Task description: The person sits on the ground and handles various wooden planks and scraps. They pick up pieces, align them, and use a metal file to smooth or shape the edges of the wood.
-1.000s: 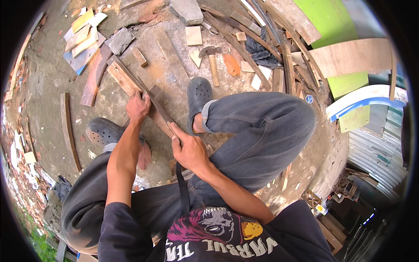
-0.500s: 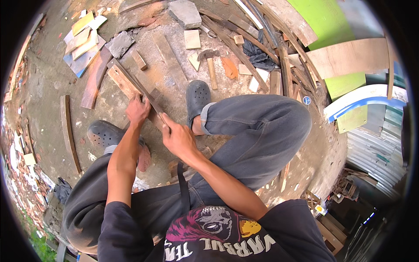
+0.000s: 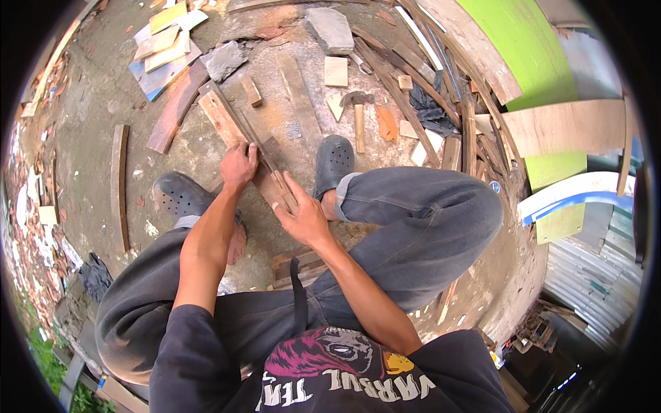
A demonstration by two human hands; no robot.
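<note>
A narrow wooden plank [image 3: 222,118] lies slanted between my feet, its pale upper face turned up. Along its right edge runs a long, thin, dark blade [image 3: 237,115] with a wooden handle [image 3: 283,187]; its exact kind cannot be told. My left hand [image 3: 239,166] is closed over the plank's middle, thumb stretched beside the blade. Closed around the handle is my right hand [image 3: 303,217], with its index finger extended along it. The plank's lower end passes beneath my right hand and is partly hidden.
A hammer [image 3: 359,127] lies beyond my right clog [image 3: 335,162]. Wood offcuts [image 3: 165,43], a grey stone block [image 3: 329,31] and loose boards [image 3: 301,96] are scattered ahead. Long timber strips [image 3: 392,89] are piled at right. A lone strip [image 3: 119,186] lies left of my left clog [image 3: 182,195].
The whole view has shifted, so the ground objects appear farther right. My right index finger has straightened along the handle, showing more of it. My left thumb now stretches out beside the blade.
</note>
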